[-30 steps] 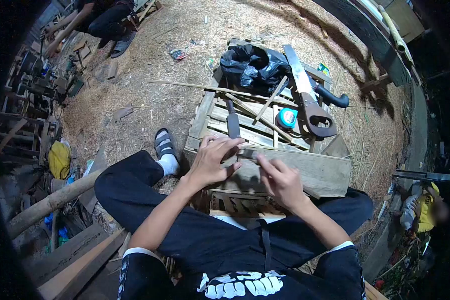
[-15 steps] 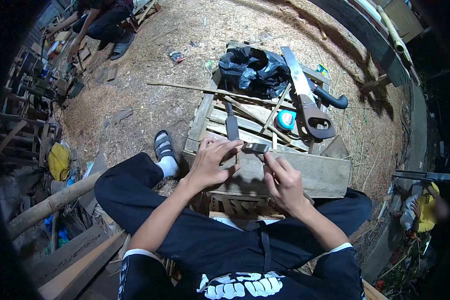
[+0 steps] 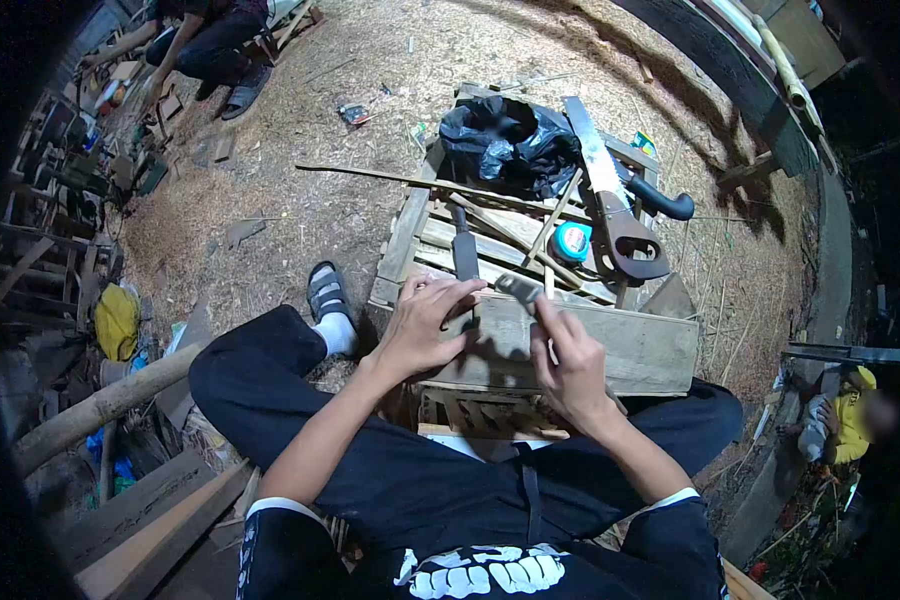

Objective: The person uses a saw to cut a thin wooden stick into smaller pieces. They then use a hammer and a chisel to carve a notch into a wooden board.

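Note:
My right hand (image 3: 570, 365) is wrapped round a hammer (image 3: 518, 289), whose metal head is just right of my left fingertips. My left hand (image 3: 425, 325) rests at the left end of a weathered wooden board (image 3: 630, 350). Its index finger and thumb reach to the right and look curled around something small, which I cannot make out. Just beyond those fingers a dark flat metal tool (image 3: 465, 256) lies on a slatted wooden crate (image 3: 400, 245). Shadows of the hands and hammer fall on the board.
On the crate are a black plastic bag (image 3: 510, 145), a handsaw (image 3: 610, 195), a dark curved handle (image 3: 670, 198), a blue tape measure (image 3: 572, 241) and thin wood strips. A person crouches at the upper left; another in yellow is at the right. A bamboo pole (image 3: 110, 410) lies left.
The hammer head has lifted and tilted slightly to the right, away from my left fingertips. My left hand has stayed in place.

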A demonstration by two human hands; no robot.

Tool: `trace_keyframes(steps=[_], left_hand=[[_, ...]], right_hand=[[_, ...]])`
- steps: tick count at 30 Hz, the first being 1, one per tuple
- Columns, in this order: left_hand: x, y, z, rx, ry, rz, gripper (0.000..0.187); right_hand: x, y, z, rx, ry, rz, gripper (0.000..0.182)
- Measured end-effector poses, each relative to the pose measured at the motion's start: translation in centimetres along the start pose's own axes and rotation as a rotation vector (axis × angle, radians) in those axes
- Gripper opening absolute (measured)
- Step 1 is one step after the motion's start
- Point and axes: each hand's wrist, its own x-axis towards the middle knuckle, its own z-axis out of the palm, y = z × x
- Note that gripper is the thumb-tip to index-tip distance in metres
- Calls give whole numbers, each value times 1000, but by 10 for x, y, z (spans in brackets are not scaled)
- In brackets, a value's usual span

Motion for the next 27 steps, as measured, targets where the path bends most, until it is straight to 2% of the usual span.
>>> trace_keyframes(steps=[1,3,5,7,9,11,13,14,16,17,18,19,27], left_hand=[[-1,-1,-1,-2,1,4,73],[0,-1,-2,23,-51,22,74],[1,-1,1,43,-42,16,73],[2,2,-2,69,-32,3,72],[3,6,-6,70,-51,25,78],[1,7,-8,76,-76,20,79],[-1,2,-7,94,-75,82,100],[-4,1,-9,98,-74,89,100],[-7,11,-20,171,-188,83,130],[-10,12,-22,178,-189,87,130],[-13,13,-23,277,-271,84,141],[-16,13,-23,376,-353,80,151],[-5,11,-28,313,-327,119,140]], right_hand=[[5,-6,-4,-4,2,0,56],[14,-17,-13,134,-66,220,53],[5,-11,1,273,-24,253,45],[-3,-14,7,309,-74,351,43],[-3,-16,10,302,-22,313,43],[-2,-18,9,318,-52,401,43],[-6,-15,11,317,-23,381,42],[-7,-12,13,313,1,354,42],[-13,-8,16,310,25,322,42],[-15,-6,16,306,42,297,43],[-13,-10,10,357,-19,389,42],[-13,-9,10,362,-14,388,42],[-8,-10,16,368,27,355,42]])
